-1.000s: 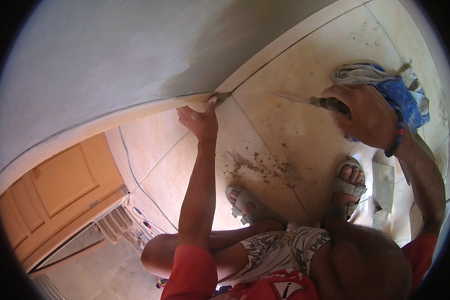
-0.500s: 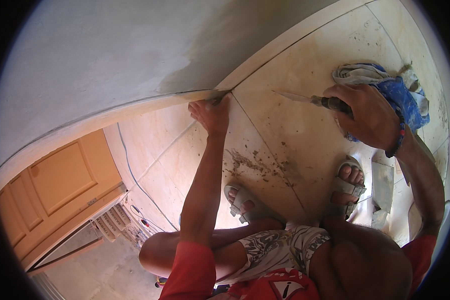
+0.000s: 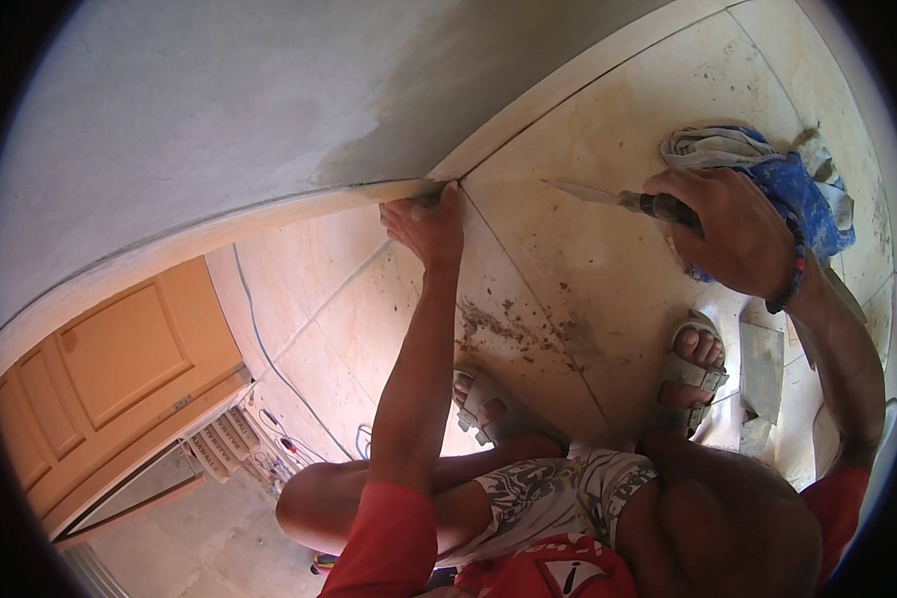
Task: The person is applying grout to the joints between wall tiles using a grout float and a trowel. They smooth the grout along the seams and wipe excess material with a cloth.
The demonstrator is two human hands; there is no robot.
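Observation:
My right hand (image 3: 738, 234) is closed round the dark handle of a small pointed trowel (image 3: 590, 193). Its narrow blade points left, over the tiled floor (image 3: 558, 249). At the inner corner, my left hand (image 3: 424, 224) presses against the low tile skirting (image 3: 299, 207) at the foot of the grey plastered wall (image 3: 219, 100). The left fingers are curled, and a small dark thing shows between them and the thumb; its kind cannot be made out. Just beyond the right hand lies a crumpled blue and grey cloth (image 3: 812, 199).
Crumbs of dark mortar (image 3: 508, 329) lie on the floor between my sandalled feet. On the left, a thin cable (image 3: 269, 354) runs along the tiles near an orange-brown panelled door (image 3: 125, 349). Grey tile offcuts (image 3: 762, 369) lie beside my right foot.
My left hand and forearm have shifted slightly to the right along the skirting, towards the corner. The right hand and the trowel stay almost where they were.

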